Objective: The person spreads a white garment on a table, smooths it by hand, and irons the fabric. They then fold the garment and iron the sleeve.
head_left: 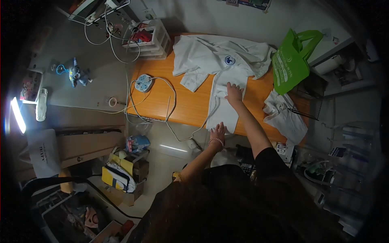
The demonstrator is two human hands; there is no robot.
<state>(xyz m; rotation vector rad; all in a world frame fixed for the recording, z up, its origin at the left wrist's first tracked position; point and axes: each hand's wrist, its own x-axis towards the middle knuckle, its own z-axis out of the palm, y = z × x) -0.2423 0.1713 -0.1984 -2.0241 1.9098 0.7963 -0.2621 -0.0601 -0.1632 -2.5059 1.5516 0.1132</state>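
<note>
A white garment [202,50] with a round dark-blue emblem [229,60] lies spread on the orange wooden table [186,105]. One narrow white part of it [227,113] reaches down to the table's front edge. On the upper portion of that part rests my right hand [233,94], fingers spread and nothing visible in them. Beaded bracelet at the wrist, my left hand [218,133] touches the cloth's lower end at the table edge, its fingers apart. A pale cable [216,107] runs over the narrow part, between the hands.
A power strip [144,83] with looped cables sits left on the table, below a white drawer unit [158,40]. To the right are a green bag [291,65] and another crumpled white cloth [283,115]. Boxes [133,178] stand on the floor at lower left.
</note>
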